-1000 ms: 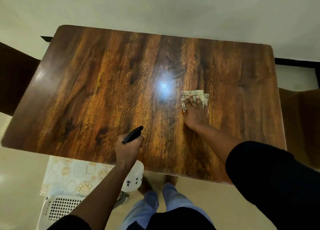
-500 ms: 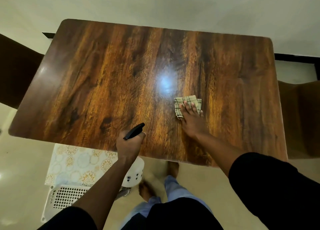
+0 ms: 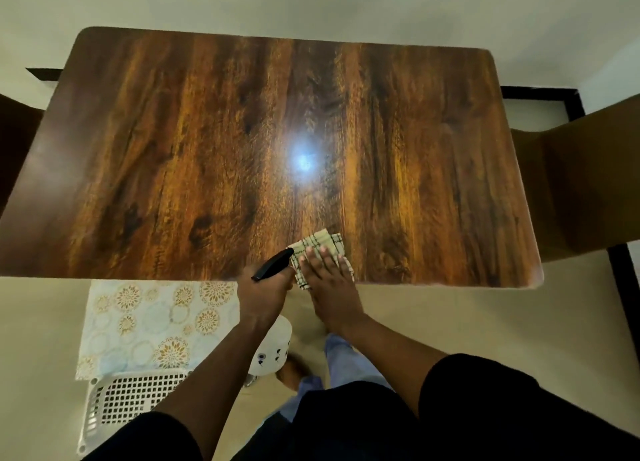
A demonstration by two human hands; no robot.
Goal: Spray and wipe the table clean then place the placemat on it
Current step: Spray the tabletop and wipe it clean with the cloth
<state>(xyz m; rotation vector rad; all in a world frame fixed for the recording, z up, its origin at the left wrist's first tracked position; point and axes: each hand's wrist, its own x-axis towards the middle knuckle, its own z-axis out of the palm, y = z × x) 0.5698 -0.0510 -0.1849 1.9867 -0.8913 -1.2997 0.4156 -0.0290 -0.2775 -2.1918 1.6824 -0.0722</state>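
The right hand (image 3: 327, 280), fingers spread flat on the checked cream cloth (image 3: 320, 252), has dragged it back to the glossy dark wood-grain tabletop (image 3: 173, 148)'s near edge beside the left hand (image 3: 265, 292) gripping the white spray bottle (image 3: 272, 349), so wiping continues.

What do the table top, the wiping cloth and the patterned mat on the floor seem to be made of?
Table: wood or a wood-look laminate, glossy; strong grain and a bright lamp glare. Cloth under the right hand: soft woven fabric, cream with dark checks, folded and creased. Placemat: probably plastic or vinyl with a printed gold floral pattern; it lies flat, but the look leaves it open.
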